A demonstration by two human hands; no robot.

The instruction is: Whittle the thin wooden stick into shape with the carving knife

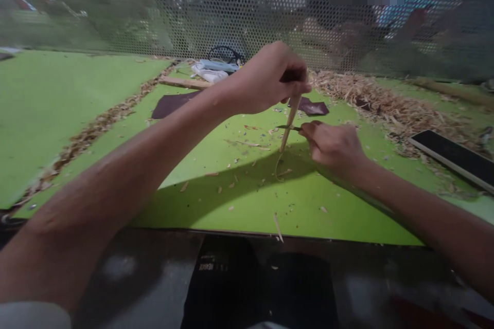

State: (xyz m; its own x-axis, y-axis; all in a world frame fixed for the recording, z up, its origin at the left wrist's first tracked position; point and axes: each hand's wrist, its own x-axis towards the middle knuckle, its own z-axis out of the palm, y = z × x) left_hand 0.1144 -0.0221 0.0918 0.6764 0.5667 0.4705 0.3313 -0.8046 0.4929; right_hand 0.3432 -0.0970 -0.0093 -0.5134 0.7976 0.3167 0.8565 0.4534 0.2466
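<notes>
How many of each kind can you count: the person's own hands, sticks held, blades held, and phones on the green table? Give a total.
Hands: 2 (left hand, right hand)
Held wooden stick: 1
Held blade: 1
Phone: 1
Total: 5

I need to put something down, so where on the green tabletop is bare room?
Nearly bare: the green tabletop left of the shavings strip; a smaller patch between right forearm and front edge. Crowded: right, around shavings heap and phone; middle, around left hand, stick and right hand.
</notes>
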